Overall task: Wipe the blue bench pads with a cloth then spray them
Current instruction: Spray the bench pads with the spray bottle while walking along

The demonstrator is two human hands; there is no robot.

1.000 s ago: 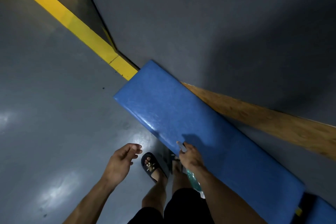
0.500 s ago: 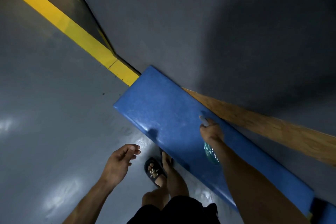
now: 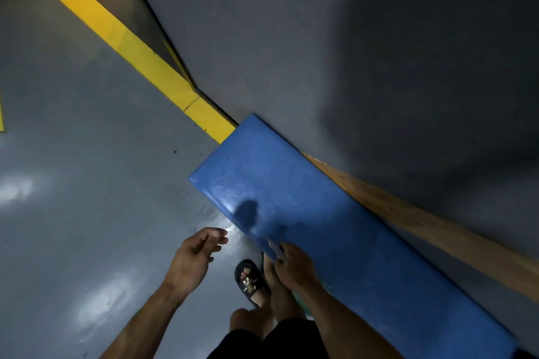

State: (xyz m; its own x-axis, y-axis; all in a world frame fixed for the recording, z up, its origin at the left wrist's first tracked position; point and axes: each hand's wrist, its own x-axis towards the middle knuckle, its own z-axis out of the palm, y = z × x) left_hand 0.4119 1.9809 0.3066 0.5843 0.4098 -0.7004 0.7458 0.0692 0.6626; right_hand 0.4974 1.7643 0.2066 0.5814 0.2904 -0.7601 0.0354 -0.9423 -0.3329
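A blue bench pad (image 3: 335, 236) is seen lying along the foot of a dark grey wall (image 3: 335, 52), running from about the middle of the view down toward five o'clock, with a wooden board (image 3: 431, 230) showing between its far edge and the wall. The right hand (image 3: 294, 267) is being held at the pad's near edge, at roughly six o'clock from the pad's end, its fingers curled around a spray bottle (image 3: 300, 300); the pale nozzle tip is poking out above the knuckles toward eleven o'clock, and a glimpse of greenish clear plastic is visible beneath the wrist, the rest being hidden by the hand and forearm. This grip is thus closed on the bottle, and the pad is lying directly under and ahead of it, at twelve to three o'clock from the knuckles. The left hand (image 3: 194, 259) is being held in the air over the glossy grey floor (image 3: 87, 198), at nine o'clock from the right hand and just off the pad's near edge; its fingers are loosely spread and nothing is being held. A foot in a black sandal (image 3: 250, 280) is planted on the floor between the two forearms. A yellow stripe (image 3: 131, 46) is painted along the floor from eleven o'clock up to the pad's end.
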